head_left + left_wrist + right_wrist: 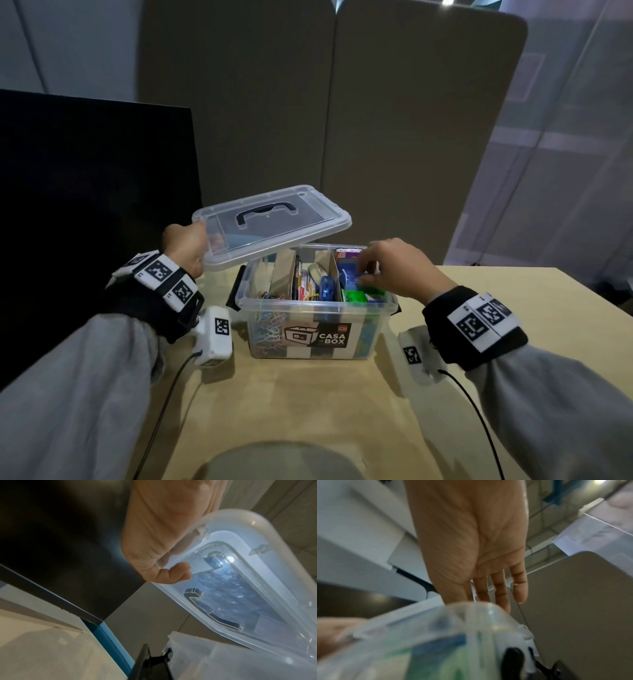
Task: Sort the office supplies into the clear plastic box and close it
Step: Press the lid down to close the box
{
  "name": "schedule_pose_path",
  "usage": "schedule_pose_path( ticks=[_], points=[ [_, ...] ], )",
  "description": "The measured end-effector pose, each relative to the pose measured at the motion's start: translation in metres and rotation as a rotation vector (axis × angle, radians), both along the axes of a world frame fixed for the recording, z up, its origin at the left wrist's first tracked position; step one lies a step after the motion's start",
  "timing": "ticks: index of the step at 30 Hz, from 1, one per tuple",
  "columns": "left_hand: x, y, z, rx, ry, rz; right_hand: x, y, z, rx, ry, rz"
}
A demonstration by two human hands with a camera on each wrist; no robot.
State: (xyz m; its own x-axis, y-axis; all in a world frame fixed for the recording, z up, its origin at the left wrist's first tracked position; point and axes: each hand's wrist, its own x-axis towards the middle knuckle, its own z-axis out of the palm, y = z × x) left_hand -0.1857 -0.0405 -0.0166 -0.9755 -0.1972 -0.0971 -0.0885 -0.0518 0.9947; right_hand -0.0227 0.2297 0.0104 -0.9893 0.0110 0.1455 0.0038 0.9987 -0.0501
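**Box nearly packed, lid not yet on**

Box (317, 329) is seen on the table (308, 404), filled with supplies; none are seen left outside it. Its lid (274, 222) is gripped at one edge by the left hand (185, 246) and held tilted above the box. The right hand (399, 270), fingers loosely bent, is laid on the green items (359, 295) inside. Closing remains. Grey partitions (376, 120) are seen behind, a dark screen (92, 212) at the left.

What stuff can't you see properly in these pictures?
- Right hand fingers' tips: head view, curled down into the box; whether they grip anything is unclear.
- Box contents: right wrist view, blurred into green and blue smears.
- Left hand fingers: head view, tucked under the lid.
- Small items inside the box: head view, too small to name.
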Motion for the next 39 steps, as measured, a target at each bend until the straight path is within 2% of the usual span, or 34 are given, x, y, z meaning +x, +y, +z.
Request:
schedule_pose_path(
  ticks=[5, 19, 25, 28, 32, 39],
  points=[
    [0.001, 0.003, -0.006, -0.027, -0.006, 0.01, -0.006, -0.005, -0.004, 0.014, 0.022, -0.043],
    [0.0, 0.01, -0.014, -0.01, 0.013, -0.005, -0.022, -0.01, 0.008, 0.003, -0.16, -0.102],
    [0.002, 0.012, -0.015, -0.002, 0.016, -0.014, -0.017, -0.004, 0.009, -0.072, -0.148, -0.103],
    [0.002, 0.013, -0.014, 0.006, 0.013, -0.017, -0.012, 0.003, 0.014, -0.14, -0.196, -0.086],
    [0.004, 0.01, -0.014, 0.01, 0.017, -0.016, -0.002, 0.004, 0.024, -0.008, -0.3, -0.028],
    [0.007, 0.006, -0.012, 0.005, 0.017, 0.001, 0.0, 0.001, 0.023, 0.064, -0.296, -0.047]
  ],
)
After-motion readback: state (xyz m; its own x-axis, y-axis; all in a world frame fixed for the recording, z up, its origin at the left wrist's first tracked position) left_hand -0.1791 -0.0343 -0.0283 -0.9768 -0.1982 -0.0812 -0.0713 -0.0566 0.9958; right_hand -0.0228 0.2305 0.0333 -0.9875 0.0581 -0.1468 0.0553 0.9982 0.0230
